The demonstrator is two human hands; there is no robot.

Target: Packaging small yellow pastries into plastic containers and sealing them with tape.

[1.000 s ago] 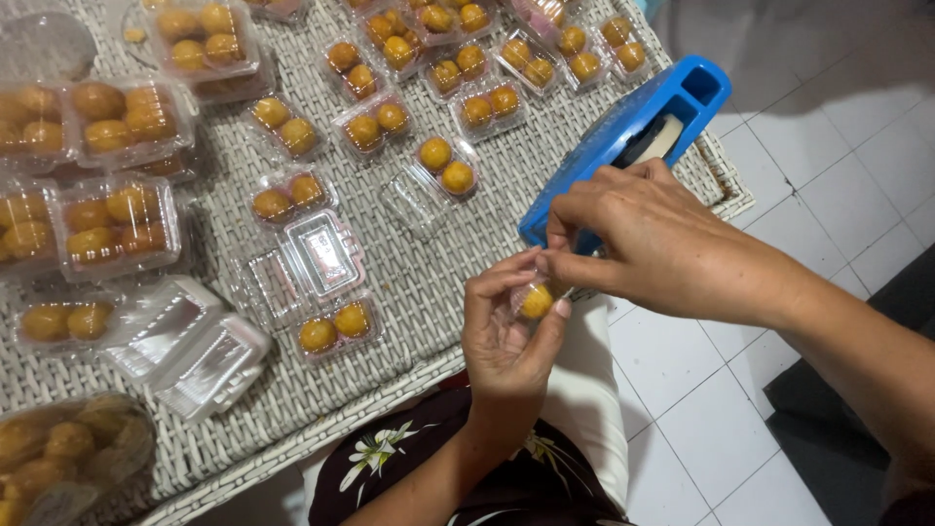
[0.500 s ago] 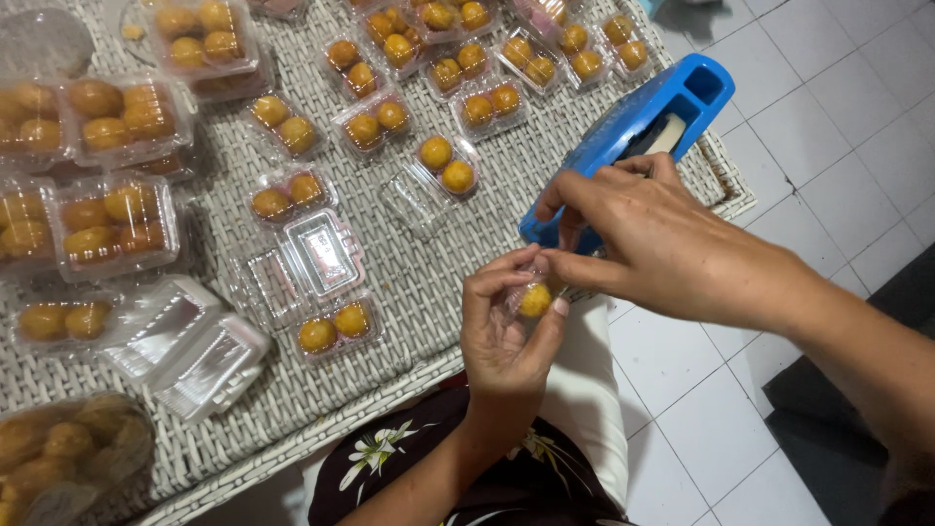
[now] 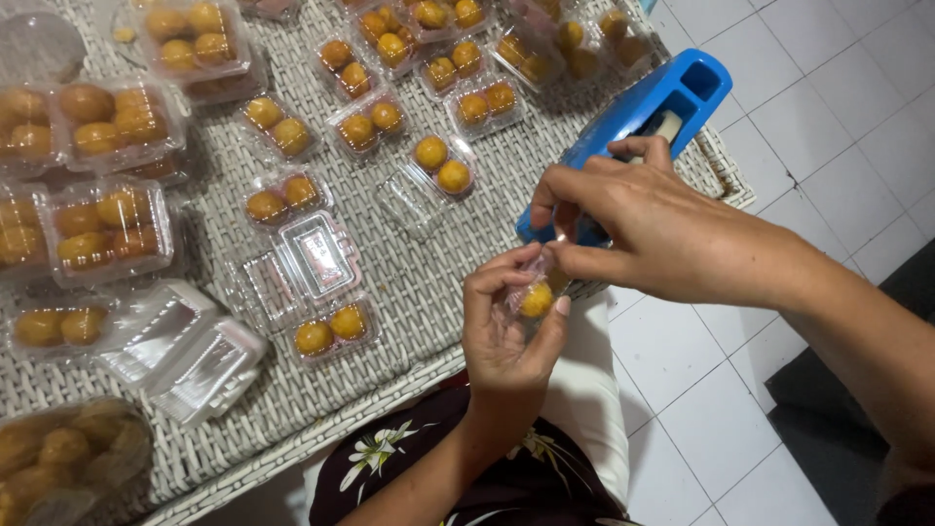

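— Where's the small clear pack?
— Cupped in the left hand, fingers curled round it, just beneath the right hand, whose fingertips pinch its top edge.

White wicker table w/ many small clear plastic clamshell boxes, most holding two round orange-yellow balls each: one pair near the table's front edge, one mid-table, another lying open. Empty open clamshell between them; more empties stacked at left-front. Bigger boxes w/ several balls along the left side. Blue tape dispenser at the table's right corner, partly over the edge. White tiled floor on the right.
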